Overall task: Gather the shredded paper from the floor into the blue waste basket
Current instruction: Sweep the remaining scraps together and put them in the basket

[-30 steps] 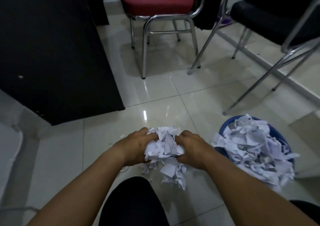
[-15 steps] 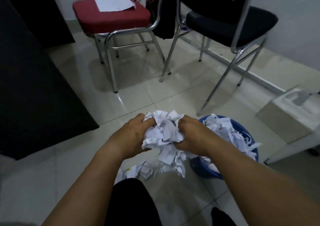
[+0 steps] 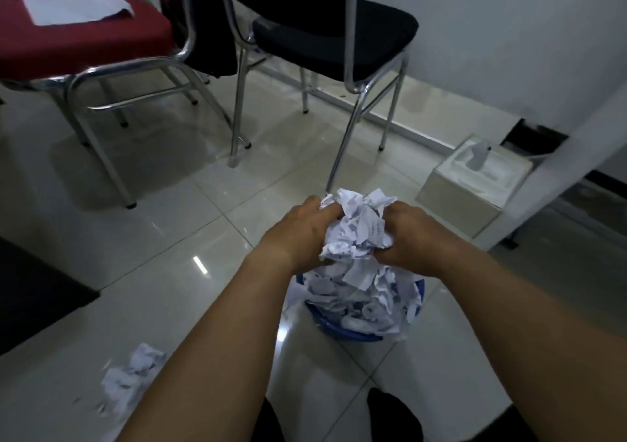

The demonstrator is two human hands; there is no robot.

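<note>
The left hand (image 3: 298, 234) and the right hand (image 3: 419, 238) clamp a wad of shredded paper (image 3: 356, 227) between them, fingers curled into it from opposite sides. The two-sided squeeze appears intended to keep loose scraps from shedding during transfer. The wad hangs in the air directly over the blue waste basket (image 3: 339, 332), which stands on the floor (image 3: 176, 238) close in front of the person. The basket already carries a heap of paper (image 3: 366, 302) that rises above its rim and overhangs it on the near right side (only a short arc of blue wall shows beneath). Judgement: the current step is the deposit. The load should be lowered onto the middle of the heap and pressed down, since a release from this height risks scraps sliding over the rim. A further clump of scraps (image 3: 132, 379) lies on the floor to the left, beside the left forearm and well apart from the basket, so the task is not finished. Open room: bare tile lies left of and beyond the basket. Limits: the front leg of the black chair (image 3: 342, 143) stands just beyond the hands, and a white box (image 3: 475, 190) sits near on the right.
</note>
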